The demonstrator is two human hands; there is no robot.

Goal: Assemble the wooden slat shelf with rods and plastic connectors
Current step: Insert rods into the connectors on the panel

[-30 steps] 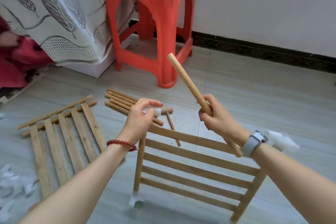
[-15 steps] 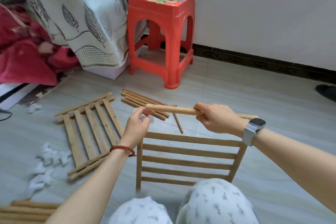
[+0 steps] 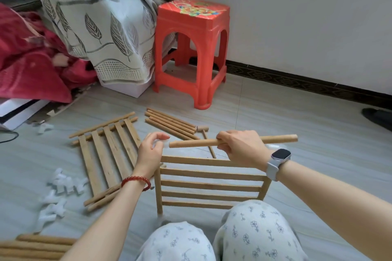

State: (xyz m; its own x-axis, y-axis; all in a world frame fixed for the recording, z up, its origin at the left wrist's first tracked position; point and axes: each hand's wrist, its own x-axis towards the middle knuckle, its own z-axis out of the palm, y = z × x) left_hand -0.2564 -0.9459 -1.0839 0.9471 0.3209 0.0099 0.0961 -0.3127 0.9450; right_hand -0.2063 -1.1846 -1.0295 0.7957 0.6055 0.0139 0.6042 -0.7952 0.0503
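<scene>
My right hand (image 3: 241,146) grips a wooden rod (image 3: 191,143) held level, its left end pointing at my left hand (image 3: 149,152). That hand pinches a small white plastic connector (image 3: 158,142) at the top left corner of a slat panel (image 3: 210,184) standing on edge in front of my knees. A second slat panel (image 3: 108,154) lies flat on the floor to the left. Several loose rods (image 3: 169,123) lie behind the hands. White connectors (image 3: 61,184) are scattered at the left.
A red plastic stool (image 3: 191,48) stands at the back by the wall. A leaf-pattern curtain (image 3: 101,19) and red bedding (image 3: 27,65) fill the left. More rods (image 3: 36,247) lie at the bottom left. A dark slipper (image 3: 377,117) sits at the right edge.
My right hand swung the rod down from steeply upright to level, its end now close to the connector in my left hand. The view tilted up and back.
</scene>
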